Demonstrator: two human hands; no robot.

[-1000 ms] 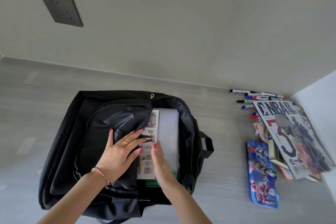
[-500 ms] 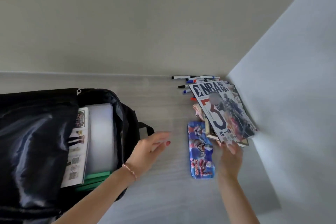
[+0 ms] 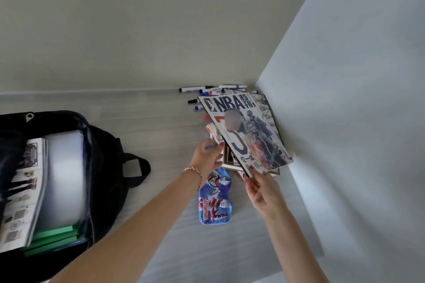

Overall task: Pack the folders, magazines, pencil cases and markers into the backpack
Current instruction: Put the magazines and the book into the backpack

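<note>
An open black backpack (image 3: 108,151) lies at the left with a magazine (image 3: 25,190), a white folder (image 3: 65,167) and green folders (image 3: 55,236) inside. At the right, an NBA magazine (image 3: 248,131) is tilted up off a stack of magazines (image 3: 230,161). My right hand (image 3: 262,188) pinches its near bottom edge. My left hand (image 3: 207,158) touches the magazine's left edge, fingers curled at it. A blue pencil case (image 3: 216,204) lies below my left wrist. Several markers (image 3: 202,95) lie by the wall behind the stack.
The grey floor (image 3: 161,126) meets a beige wall (image 3: 161,30) at the back and a pale wall (image 3: 345,122) at the right, forming a corner beside the stack. A pink pencil case (image 3: 212,131) peeks out from under the magazines. The backpack's strap loop (image 3: 140,167) points toward the stack.
Both hands left the backpack and moved right to the stack. My right hand took the NBA magazine's bottom edge and lifted it; my left hand reached its left edge.
</note>
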